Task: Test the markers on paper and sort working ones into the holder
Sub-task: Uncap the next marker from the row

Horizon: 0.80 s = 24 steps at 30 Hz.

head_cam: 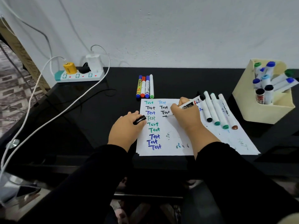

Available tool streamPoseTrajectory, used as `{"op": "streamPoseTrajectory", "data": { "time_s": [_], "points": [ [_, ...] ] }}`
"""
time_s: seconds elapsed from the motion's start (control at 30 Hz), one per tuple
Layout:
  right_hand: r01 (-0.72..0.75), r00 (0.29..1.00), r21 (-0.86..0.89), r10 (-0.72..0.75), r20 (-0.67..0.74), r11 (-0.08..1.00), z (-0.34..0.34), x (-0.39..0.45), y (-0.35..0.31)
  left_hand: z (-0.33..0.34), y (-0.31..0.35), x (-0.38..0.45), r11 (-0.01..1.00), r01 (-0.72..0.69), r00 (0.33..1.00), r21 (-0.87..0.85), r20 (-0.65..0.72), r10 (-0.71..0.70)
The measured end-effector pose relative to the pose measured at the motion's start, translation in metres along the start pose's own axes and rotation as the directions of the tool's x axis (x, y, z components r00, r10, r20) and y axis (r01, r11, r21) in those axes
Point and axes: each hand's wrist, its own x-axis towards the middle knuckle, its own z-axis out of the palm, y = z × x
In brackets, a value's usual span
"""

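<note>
Right now the right hand point(184, 113) pinches a black marker point(191, 103) like a pen, tip down on the paper point(202, 143) at mid-frame, w/ a fresh black stroke starting under the last "Test". Left hand point(127, 126) curls round the black cap point(139, 119) and rests on the paper's left edge, prob. to pin the sheet while writing and keep the cap ready for re-capping.

Four capped markers point(145, 86) lie in a tight row just above the paper, top centre; four white markers point(216, 109) lie side by side on the paper's right part, just beside the writing hand. Which group is tested vs. rejected, can't tell. Holder point(242, 101) sits at right of frame, already w/ several markers upright or leaning in it.

Room: bare black desk point(113, 97) between paper and holder is narrow; the white row lies across the direct path rightward, so the hand likely lifts over it. Wide open desk at left; power strip point(79, 75) and cables upper left, well apart.
</note>
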Motion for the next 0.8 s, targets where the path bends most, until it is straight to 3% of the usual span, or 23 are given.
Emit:
{"op": "streamPoseTrajectory", "data": {
  "time_s": [0.27,0.43,0.8],
  "points": [
    [0.01,0.999,0.025,-0.011,0.048,1.0,0.0,-0.002,0.0,0.0,0.002,0.0,1.0,0.017,1.0,0.022,0.011,-0.017],
    [-0.02,1.0,0.031,0.021,-0.015,0.999,-0.003,-0.001,-0.002,-0.004,0.007,-0.004,0.999,0.033,0.999,0.026,0.009,-0.033],
    [-0.036,0.999,-0.001,0.036,-0.014,0.999,-0.002,-0.003,-0.003,-0.007,0.011,-0.007,0.997,0.055,0.998,0.057,0.033,-0.057]
  ]
}}
